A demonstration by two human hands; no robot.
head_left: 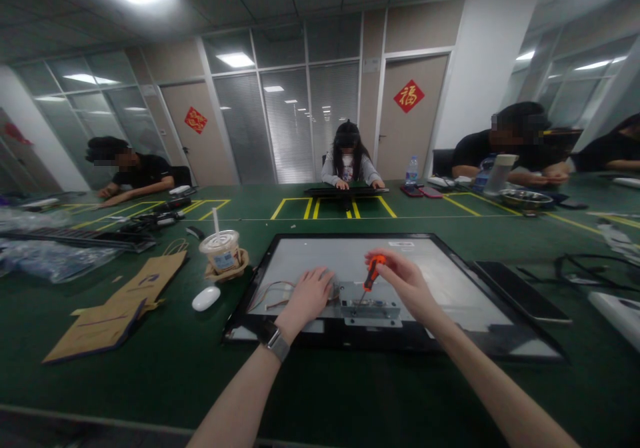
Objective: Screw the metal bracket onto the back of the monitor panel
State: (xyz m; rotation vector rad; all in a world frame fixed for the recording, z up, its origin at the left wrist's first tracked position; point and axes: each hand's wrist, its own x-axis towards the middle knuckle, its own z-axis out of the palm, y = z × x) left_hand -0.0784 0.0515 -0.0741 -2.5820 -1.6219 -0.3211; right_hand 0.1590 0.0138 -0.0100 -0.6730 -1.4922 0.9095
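Note:
A flat display panel with a black frame and a pale back lies before me on the green table. Fixed near its front edge is a metal bracket with what looks like a circuit board in it. My right hand grips an orange and black screwdriver, tilted, its tip down at the bracket. To the left, my left hand rests flat on the panel with its fingers stretched towards the bracket. Thin wires run over the panel beside it. What lies under the left fingers is hidden.
Left of the panel are a white mouse, a lidded drink cup and a brown paper bag. A dark flat slab and black cables lie to the right. Across the table, a person handles another panel; others sit at both sides.

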